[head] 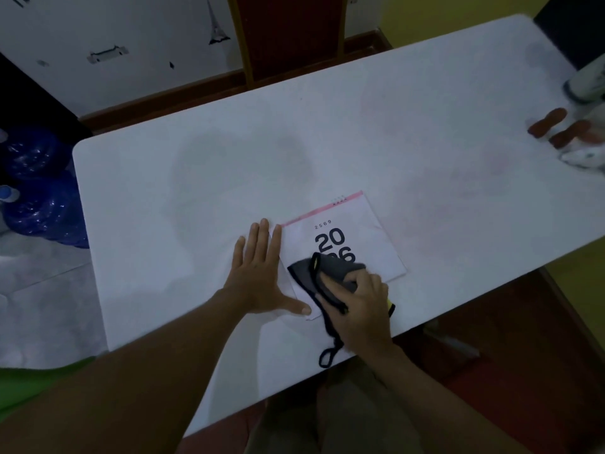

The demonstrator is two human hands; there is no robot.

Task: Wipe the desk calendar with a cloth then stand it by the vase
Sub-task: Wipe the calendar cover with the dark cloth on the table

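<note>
A white desk calendar (pixel 370 231) with a pink top strip and large dark numerals lies flat on the white table (pixel 196 178), near its front edge. My left hand (pixel 262 273) rests flat, fingers spread, along the calendar's left side, thumb touching its near corner. My right hand (pixel 363 309) presses a dark grey cloth (pixel 330 267) with a black loop onto the lower part of the calendar, hiding some of the numerals. A pale vase (pixel 586 83) is partly cut off at the far right edge.
Orange-brown and white items (pixel 569 136), blurred, lie by the vase at the right edge. Blue plastic bags (pixel 39 191) sit on the floor to the left. A dark red chair back (pixel 288 34) stands behind the table.
</note>
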